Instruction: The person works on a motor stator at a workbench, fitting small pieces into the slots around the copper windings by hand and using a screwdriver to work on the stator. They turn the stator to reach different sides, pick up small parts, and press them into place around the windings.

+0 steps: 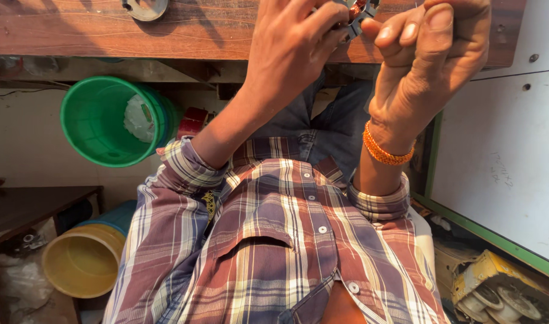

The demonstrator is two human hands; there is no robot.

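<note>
Both my hands are raised to the edge of a wooden bench (106, 30) at the top of the view. My left hand (292, 48) and my right hand (430, 60) pinch a small metal part with copper-coloured winding (357, 13) between their fingertips. Fingers and the frame's top edge hide most of the part. An orange beaded band (385, 153) circles my right wrist. My checked shirt (286, 240) and blue jeans (334, 120) fill the middle and bottom.
A metal ring (145, 7) lies on the bench at top left. Below it a green bucket (97, 120) and a yellow bucket (82, 258) lie on the floor, beside a dark low table (28, 207). A white panel (502, 162) and a yellow box of wound parts (502, 294) are on the right.
</note>
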